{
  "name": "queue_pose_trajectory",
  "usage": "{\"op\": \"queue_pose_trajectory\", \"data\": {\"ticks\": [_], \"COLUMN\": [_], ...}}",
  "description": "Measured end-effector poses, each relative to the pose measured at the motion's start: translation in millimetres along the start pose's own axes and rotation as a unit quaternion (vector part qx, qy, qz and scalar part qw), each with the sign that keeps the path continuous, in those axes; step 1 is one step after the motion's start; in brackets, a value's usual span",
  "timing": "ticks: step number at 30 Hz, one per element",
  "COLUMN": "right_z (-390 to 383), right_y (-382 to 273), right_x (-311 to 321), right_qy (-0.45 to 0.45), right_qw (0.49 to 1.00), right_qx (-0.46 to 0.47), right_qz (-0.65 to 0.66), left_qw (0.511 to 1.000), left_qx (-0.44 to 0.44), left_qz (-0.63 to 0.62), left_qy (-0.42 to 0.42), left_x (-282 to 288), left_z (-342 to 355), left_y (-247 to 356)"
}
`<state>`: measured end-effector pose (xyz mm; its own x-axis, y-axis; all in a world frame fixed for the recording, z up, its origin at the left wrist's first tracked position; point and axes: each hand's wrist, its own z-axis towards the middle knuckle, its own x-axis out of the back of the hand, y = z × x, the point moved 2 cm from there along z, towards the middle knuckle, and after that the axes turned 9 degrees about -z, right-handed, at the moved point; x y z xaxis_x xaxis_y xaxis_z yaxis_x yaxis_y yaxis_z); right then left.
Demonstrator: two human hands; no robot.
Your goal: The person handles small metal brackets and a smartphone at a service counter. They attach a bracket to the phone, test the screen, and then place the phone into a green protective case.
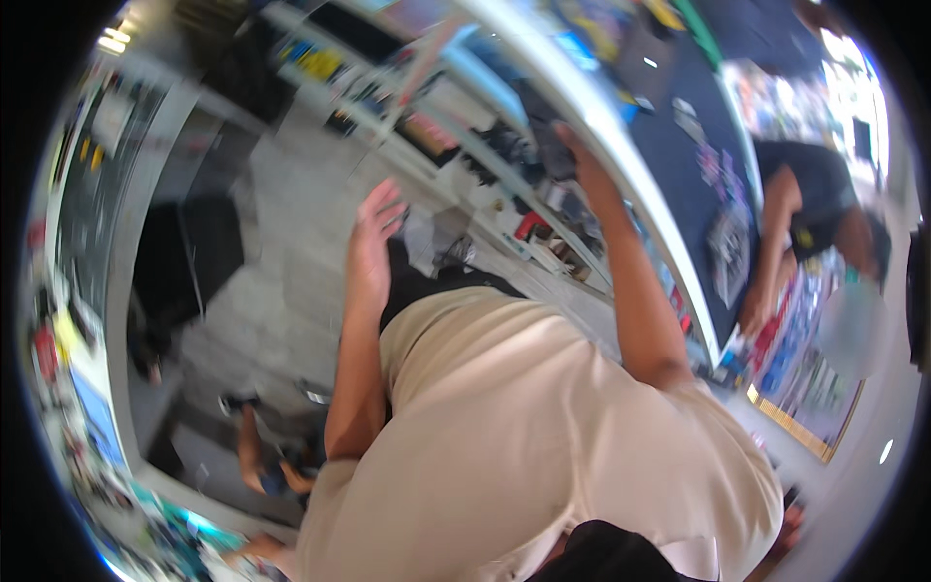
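My left hand (376,225) is raised over the floor in the middle of the view, its fingers apart and slightly bent, holding nothing that I can see. My right hand (580,160) reaches up to the white table edge (650,194), beside a dark object (546,145). Its fingers are blurred and partly hidden, so I cannot tell whether they grip either one. Below that edge are shelves (465,155) with mixed small items. On the dark tabletop (679,87) lie purple and grey items (722,223).
A person in dark clothes (815,170) leans at the table's right side, arm on it. Another person's leg (250,446) shows at lower left. At left stand a long counter (82,223) with goods and a black square object (184,252). Grey flooring (291,213) lies between.
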<state>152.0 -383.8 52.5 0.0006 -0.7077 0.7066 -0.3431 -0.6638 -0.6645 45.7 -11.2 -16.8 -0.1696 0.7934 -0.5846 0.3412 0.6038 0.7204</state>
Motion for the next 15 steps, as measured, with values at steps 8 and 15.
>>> {"op": "queue_pose_trajectory", "data": {"ticks": [8, 15], "right_z": [17, 0], "right_y": [110, 106], "right_x": [1, -48], "right_qy": [0.191, 0.224], "right_qw": [0.954, 0.954], "right_qx": [-0.059, 0.053], "right_qz": [-0.225, -0.195], "left_qw": [0.978, 0.906], "left_qx": [0.003, -0.201], "left_qz": [0.186, 0.288], "left_qy": [-0.095, -0.235], "left_x": [-66, -187], "left_z": [25, 20], "left_y": [53, 110]}}
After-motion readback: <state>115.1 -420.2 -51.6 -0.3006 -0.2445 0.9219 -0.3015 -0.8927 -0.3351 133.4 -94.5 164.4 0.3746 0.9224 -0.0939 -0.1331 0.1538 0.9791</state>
